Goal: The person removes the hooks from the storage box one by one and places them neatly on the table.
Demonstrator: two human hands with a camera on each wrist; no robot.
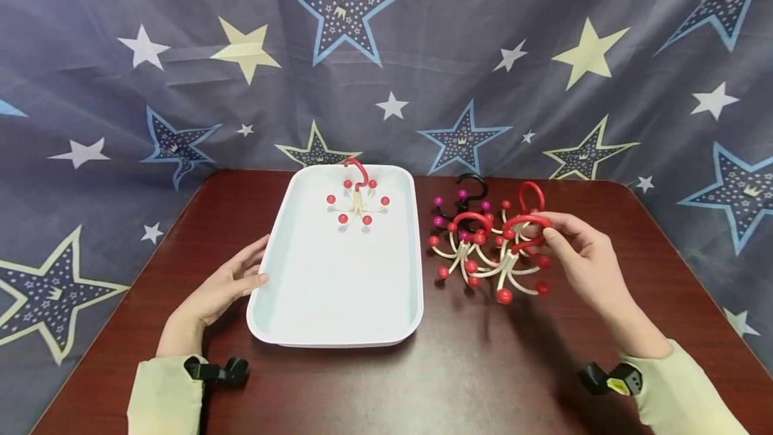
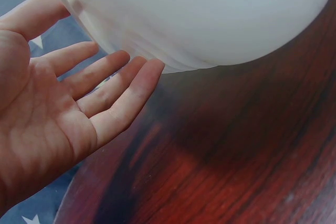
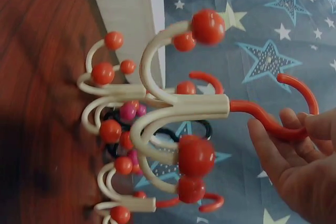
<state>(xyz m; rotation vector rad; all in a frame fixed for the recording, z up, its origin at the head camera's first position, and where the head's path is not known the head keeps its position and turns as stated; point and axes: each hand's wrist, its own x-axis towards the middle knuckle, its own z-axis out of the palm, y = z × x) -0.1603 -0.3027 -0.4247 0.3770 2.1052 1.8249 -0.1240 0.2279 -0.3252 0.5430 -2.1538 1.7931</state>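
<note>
My right hand (image 1: 587, 262) pinches the red hook of a cream multi-arm hook hanger (image 3: 202, 107) with red ball tips. It hangs above the table, arms pointing down, overlapping other hangers in the head view. Beside and behind it stand a second cream hanger (image 1: 463, 252), a third one with a red hook (image 1: 532, 184), partly hidden, and a black hanger with magenta balls (image 1: 474, 180). My left hand (image 1: 220, 291) touches the left side of a white tray (image 1: 338, 287), thumb at the rim, the other fingers extended along the outer side.
Another cream hanger with red balls (image 1: 358, 200) stands at the tray's far end, its red hook up. The dark red-brown wooden table (image 1: 459, 388) ends at a star-printed cloth (image 1: 386, 45) behind. The tray's right rim lies close to the group of hangers.
</note>
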